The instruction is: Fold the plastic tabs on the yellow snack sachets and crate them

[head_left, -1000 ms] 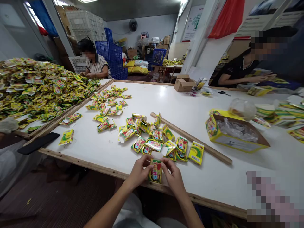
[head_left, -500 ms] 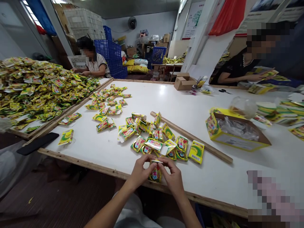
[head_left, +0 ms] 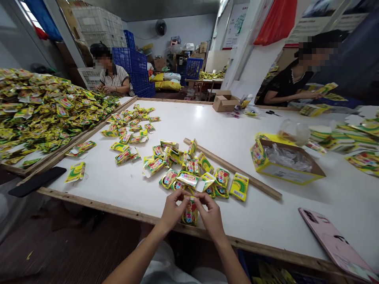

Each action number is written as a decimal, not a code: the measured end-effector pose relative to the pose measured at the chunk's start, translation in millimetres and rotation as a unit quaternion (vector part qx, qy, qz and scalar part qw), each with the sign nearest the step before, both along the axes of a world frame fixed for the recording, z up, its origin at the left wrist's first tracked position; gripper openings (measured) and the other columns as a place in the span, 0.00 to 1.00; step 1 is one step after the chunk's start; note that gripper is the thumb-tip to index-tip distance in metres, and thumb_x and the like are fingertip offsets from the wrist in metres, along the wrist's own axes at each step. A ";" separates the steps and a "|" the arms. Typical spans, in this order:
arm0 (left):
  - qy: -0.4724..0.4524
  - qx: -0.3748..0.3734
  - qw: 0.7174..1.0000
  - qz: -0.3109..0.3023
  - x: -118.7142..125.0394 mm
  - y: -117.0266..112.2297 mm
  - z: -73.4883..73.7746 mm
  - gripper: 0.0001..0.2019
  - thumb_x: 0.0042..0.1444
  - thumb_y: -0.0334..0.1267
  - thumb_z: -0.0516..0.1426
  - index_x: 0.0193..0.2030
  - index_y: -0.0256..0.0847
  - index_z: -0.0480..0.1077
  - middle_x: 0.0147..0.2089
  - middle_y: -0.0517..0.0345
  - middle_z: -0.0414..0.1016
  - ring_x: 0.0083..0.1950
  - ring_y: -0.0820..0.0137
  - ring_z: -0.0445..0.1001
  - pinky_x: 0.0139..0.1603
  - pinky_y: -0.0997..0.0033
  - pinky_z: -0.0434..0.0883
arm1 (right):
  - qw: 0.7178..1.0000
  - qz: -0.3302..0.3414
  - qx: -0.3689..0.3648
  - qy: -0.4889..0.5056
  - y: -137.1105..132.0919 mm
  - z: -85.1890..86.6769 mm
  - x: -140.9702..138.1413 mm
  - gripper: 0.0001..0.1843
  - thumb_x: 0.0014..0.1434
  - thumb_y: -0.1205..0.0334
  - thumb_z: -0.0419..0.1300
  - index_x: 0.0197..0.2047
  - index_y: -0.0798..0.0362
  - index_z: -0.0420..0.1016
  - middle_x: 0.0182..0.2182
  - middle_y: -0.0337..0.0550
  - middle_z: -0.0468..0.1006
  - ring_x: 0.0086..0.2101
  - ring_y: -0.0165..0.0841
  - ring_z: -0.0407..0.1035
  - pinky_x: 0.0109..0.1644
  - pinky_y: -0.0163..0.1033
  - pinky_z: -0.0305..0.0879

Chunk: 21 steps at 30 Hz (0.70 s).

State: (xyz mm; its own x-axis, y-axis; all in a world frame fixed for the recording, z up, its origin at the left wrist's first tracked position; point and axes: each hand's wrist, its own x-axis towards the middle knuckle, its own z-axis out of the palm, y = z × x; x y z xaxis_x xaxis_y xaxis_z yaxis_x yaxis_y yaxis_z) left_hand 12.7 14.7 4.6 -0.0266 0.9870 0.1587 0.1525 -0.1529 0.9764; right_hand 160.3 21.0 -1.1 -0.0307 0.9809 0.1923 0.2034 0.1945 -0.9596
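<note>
My left hand [head_left: 175, 210] and my right hand [head_left: 209, 213] meet at the table's near edge, fingers pinched at the top of a small yellow-and-green carton [head_left: 189, 213]. Its printed front, with red and coloured lettering, faces me between the thumbs. The fingertips hide most of the top flap. Just beyond lies a loose heap of similar cartons [head_left: 189, 178], some with white flaps sticking out. One more carton [head_left: 239, 187] lies flat to the right of that heap.
A wooden strip [head_left: 237, 169] lies behind the heap. To the right are a yellow display box [head_left: 284, 175] of clear plastic bags and a pink phone [head_left: 331, 238]. More cartons [head_left: 130, 126] spread leftward, beside a large pile [head_left: 44, 110]. Two people sit across the table.
The white flap that stood up between my fingertips is now pressed down at the carton's top. My view has turned slightly right, and both hands still grip the same carton.
</note>
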 end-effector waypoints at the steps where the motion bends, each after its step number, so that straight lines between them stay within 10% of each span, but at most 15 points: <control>1: -0.003 0.002 1.000 -0.006 -1.3 -1.1 -1.9 0.08 0.58 0.39 0.57 0.37 0.38 0.75 0.35 0.55 0.76 0.36 0.68 0.73 0.39 0.71 0.70 | 1.000 -0.001 -0.001 0.008 -1.3 -1.2 0.2 0.13 0.58 0.51 0.60 0.36 0.52 0.75 0.33 0.44 0.79 0.34 0.37 0.73 0.39 0.40 0.69; 21: 0.017 -0.018 0.997 -0.079 -10.3 -11.2 -18.7 0.13 0.59 0.42 0.56 0.49 0.41 0.70 0.43 0.54 0.77 0.42 0.64 0.76 0.45 0.66 0.72 | 0.998 0.038 -0.023 0.043 -17.5 -8.0 -2.3 0.10 0.60 0.60 0.59 0.45 0.49 0.73 0.39 0.42 0.79 0.38 0.37 0.75 0.43 0.39 0.71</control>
State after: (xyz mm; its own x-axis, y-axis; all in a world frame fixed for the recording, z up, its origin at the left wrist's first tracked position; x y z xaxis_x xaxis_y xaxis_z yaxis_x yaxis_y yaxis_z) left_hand 2.4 3.5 -14.0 0.1334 0.9835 0.1221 0.1619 -0.1432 0.9764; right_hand 158.0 3.5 -9.1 -0.0912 0.9840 0.1528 0.1062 0.1622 -0.9810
